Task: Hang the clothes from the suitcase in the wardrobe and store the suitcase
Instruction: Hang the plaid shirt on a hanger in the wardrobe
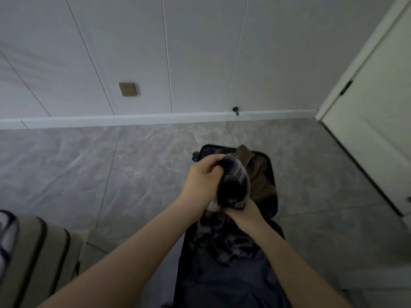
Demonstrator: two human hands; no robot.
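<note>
A dark plaid garment (233, 185) is gripped by the left hand (203, 181) at its upper part and by the right hand (243, 211) lower down, and it is held above the open suitcase (272, 174) on the floor (89, 170). A brown garment (258, 174) is seen inside the suitcase, just beside the plaid one.
</note>
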